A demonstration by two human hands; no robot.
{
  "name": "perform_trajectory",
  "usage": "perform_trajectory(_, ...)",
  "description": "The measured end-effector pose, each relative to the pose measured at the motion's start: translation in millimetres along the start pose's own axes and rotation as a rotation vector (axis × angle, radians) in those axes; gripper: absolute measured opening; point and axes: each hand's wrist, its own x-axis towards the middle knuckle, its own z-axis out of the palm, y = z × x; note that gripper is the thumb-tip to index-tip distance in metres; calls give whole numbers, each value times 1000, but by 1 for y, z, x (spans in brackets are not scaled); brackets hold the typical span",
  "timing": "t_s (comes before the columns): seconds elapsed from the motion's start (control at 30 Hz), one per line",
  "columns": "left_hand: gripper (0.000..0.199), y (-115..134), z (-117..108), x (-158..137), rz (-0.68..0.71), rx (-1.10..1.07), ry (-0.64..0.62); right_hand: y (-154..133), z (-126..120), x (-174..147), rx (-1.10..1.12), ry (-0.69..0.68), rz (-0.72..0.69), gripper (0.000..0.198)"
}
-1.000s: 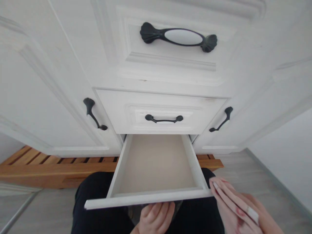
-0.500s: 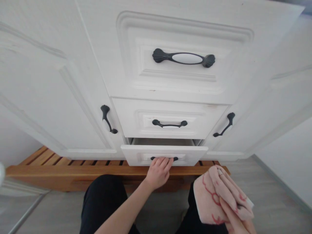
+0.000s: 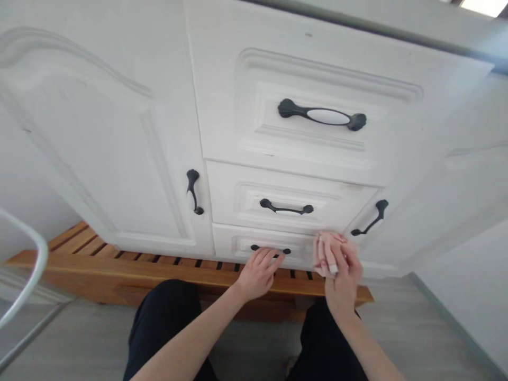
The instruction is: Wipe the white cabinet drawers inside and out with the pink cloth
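Observation:
The bottom drawer (image 3: pixel 228 241) of a white cabinet is closed, flush with the front. My left hand (image 3: pixel 257 274) has its fingers on the drawer's black handle (image 3: pixel 286 251), covering its middle. A bunched pink cloth (image 3: pixel 324 251) with red markings is gripped in my right hand (image 3: pixel 343 283). It presses against the right end of the bottom drawer front, near the cabinet's right door.
Above are the middle drawer handle (image 3: pixel 286 210) and the top drawer handle (image 3: pixel 327 116). Door handles (image 3: pixel 193 191) stand either side. A slatted wooden bench (image 3: pixel 159 272) runs under the cabinet. A white curved tube (image 3: pixel 42 254) is at left.
The bottom drawer, partly pulled out before, is now closed. My right hand has brought the cloth up and left from beside my knee to the drawer front. The view has shifted slightly.

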Motion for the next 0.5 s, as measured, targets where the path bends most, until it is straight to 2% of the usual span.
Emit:
perform_trajectory(0.1, 59, 14, 9, -56, -101, -9, 123, 20, 54, 11, -169, 58, -244, 36)
perform_trajectory(0.17, 67, 28, 29, -110, -264, -54, 61, 16, 81, 8, -224, 116, -306, 34)
perform_trajectory(0.2, 74, 36, 43, -137, -353, -78, -55, 7, 91, 6, -226, 110, -322, 36)
perform_trajectory(0.23, 81, 44, 58, -162, -449, -108, -231, -6, 99, 4, -213, 83, -335, 37)
perform_trajectory(0.3, 93, 58, 86, -200, -699, -204, -742, -41, 110, 2, -157, -17, -366, 41)
perform_trajectory(0.33, 83, 62, 98, -213, -742, -299, -885, -62, 116, 3, -124, -81, -388, 43)
perform_trajectory(0.4, 64, 66, 115, -224, -710, -431, -1023, -106, 127, 10, -59, -246, -458, 49)
perform_trajectory(0.5, 44, 60, 126, -225, -650, -526, -1076, -162, 146, 28, 0, -471, -652, 54)
